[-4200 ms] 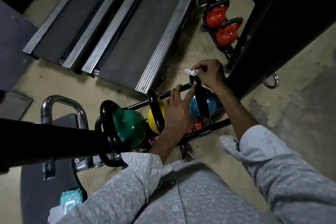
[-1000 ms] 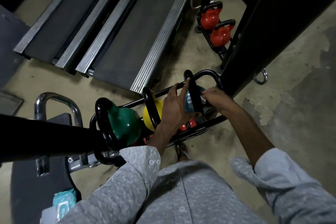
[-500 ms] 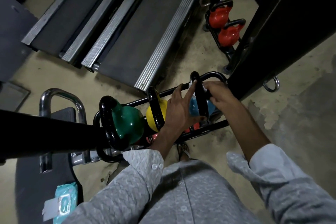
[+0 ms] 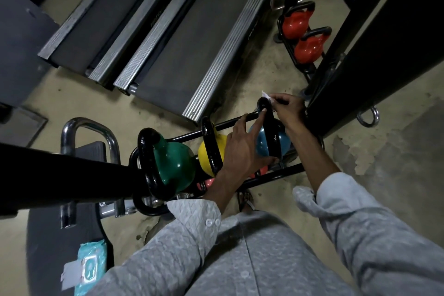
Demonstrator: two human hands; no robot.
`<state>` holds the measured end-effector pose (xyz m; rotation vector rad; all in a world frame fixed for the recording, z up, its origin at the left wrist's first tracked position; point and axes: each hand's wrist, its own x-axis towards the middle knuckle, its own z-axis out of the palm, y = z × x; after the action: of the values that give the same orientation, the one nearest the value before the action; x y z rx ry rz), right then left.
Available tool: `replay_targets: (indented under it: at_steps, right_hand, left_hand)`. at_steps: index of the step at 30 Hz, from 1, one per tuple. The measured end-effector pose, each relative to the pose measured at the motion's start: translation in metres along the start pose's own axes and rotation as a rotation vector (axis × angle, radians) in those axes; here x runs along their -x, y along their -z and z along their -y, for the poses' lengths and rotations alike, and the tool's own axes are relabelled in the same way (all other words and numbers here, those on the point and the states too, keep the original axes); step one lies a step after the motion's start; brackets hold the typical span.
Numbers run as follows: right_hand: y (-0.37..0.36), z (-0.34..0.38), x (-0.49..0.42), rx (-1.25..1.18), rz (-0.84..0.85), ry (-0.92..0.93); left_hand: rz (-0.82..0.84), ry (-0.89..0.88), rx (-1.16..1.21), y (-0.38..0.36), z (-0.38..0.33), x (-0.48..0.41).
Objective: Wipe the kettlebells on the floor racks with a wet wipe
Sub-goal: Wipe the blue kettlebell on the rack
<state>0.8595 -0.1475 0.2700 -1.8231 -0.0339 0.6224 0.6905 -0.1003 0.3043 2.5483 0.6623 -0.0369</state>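
A blue kettlebell with a black handle sits at the right end of a black floor rack, beside a yellow kettlebell and a green kettlebell. My left hand rests on the blue kettlebell, its forefinger stretched up along the handle and its thumb below the bell. My right hand pinches a white wet wipe against the top of that handle. Two red kettlebells stand on a second rack farther back.
Two treadmill decks lie on the floor behind the rack. A black upright frame stands close on the right. A black padded bar crosses at the left. A wet wipe pack lies on a dark seat, lower left.
My right hand has moved up from the side of the blue kettlebell's handle to its top, and the white wipe now shows above the handle. My left hand has stayed on the bell.
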Motion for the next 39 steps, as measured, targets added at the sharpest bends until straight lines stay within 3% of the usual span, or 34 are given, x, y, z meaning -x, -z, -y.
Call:
replay_targets:
  at_steps: [6,13,18,23,29,33,39]
  right_hand:
    - [0.005,0.005,-0.016,0.179,0.101,0.075]
    - [0.01,0.052,-0.015,0.56,0.301,0.394]
    - [-0.012,0.072,-0.026,0.903,0.434,0.381]
    - [-0.023,0.078,-0.017,1.135,0.385,0.454]
    - [-0.001,0.067,0.04,1.236,0.403,0.642]
    - [0.019,0.057,0.065,1.238,0.511,0.676]
    - [0.021,0.06,0.039,0.815,0.344,0.611]
  left_hand:
    - [0.001,0.004,0.006,-0.001,0.001,-0.001]
    - [-0.021,0.013,0.056,0.001,0.002,-0.002]
    - [-0.019,0.067,0.084,-0.001,0.003,-0.003]
    - [-0.055,0.129,0.13,-0.001,0.005,-0.001]
    - [-0.064,0.138,0.182,-0.001,0.008,0.0]
    - [-0.075,0.126,0.172,-0.004,0.009,0.0]
    - [-0.076,0.103,0.116,-0.003,0.008,-0.002]
